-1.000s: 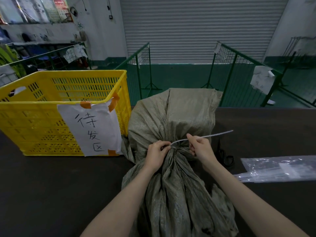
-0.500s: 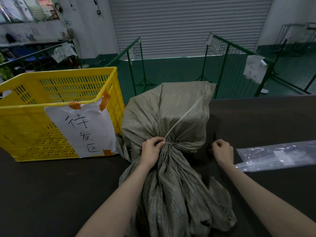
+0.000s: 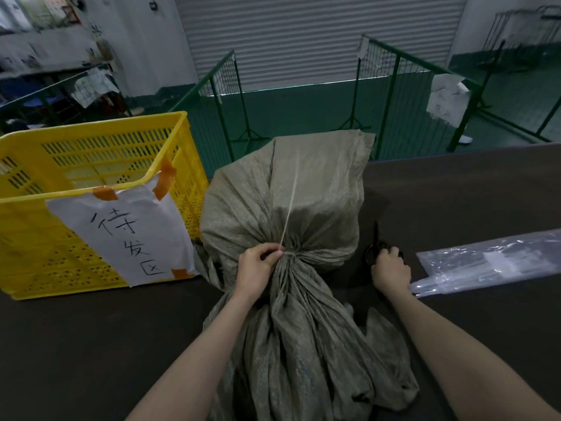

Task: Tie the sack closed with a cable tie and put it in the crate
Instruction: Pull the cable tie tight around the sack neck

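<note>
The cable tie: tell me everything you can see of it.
The cable tie is a thin, pale, flat strip, plastic by its look. It is looped tight around the gathered neck of the grey-green woven sack, cinching the folds. Its long free tail rises from the neck, almost straight, up and slightly right across the sack's bulging body. The left hand pinches the neck right where the tail leaves the loop. The right hand is apart from it, resting on the dark table. The locking head cannot be made out.

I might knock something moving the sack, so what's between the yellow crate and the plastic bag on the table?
In the head view, the tied sack and scissors under the right hand.
</note>
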Demonstrator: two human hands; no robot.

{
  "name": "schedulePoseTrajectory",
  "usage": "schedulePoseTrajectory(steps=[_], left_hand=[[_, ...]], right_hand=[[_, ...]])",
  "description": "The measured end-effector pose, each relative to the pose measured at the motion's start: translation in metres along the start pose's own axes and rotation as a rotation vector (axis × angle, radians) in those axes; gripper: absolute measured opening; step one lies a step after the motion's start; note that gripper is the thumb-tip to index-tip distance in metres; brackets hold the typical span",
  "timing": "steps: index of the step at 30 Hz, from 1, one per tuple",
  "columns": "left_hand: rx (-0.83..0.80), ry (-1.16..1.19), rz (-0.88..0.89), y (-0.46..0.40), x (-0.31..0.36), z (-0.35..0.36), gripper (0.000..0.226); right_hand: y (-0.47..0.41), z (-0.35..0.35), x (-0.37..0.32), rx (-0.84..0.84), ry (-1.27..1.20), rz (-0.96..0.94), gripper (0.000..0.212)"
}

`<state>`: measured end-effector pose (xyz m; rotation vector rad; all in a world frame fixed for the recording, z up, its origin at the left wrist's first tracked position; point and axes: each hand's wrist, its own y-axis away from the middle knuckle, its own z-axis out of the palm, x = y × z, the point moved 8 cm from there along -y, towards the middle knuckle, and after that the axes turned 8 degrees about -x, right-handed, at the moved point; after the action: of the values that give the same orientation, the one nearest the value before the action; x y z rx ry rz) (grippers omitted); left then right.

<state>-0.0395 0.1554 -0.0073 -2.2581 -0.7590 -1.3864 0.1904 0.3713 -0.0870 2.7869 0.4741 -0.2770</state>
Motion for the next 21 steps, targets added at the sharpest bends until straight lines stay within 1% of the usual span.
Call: schedulePoseTrajectory(steps=[2,6,11,14,17,21], left_hand=[[0.004,-0.001,0.001,0.001,0.000,-0.001,0.011],[0.020,-0.013,0.020,0.001,0.000,-0.002,0.011],[0.023,-0.026,0.029,0.001,0.003,-0.001,0.010],[-0.001,-0.041,0.033,0.003,0.005,0.001,0.008],[-0.024,-0.060,0.082,0.006,0.008,0.002,0.007],[-0.016,-0.053,0.114,0.012,0.013,0.001,0.010]], right_hand=[[-0.001,-0.002,0.003,-0.004,-0.021,0.028,0.034],[0.000,-0.001,0.015,-0.073,-0.071,0.114,0.031],[0.006,-0.006,0.025,-0.149,-0.053,0.167,0.047],[0.011,-0.014,0.024,-0.170,-0.049,0.151,0.044],[0.015,-0.023,0.026,-0.118,-0.218,0.142,0.039],[0.028,-0.050,0.019,0.083,-0.497,0.034,0.031]])
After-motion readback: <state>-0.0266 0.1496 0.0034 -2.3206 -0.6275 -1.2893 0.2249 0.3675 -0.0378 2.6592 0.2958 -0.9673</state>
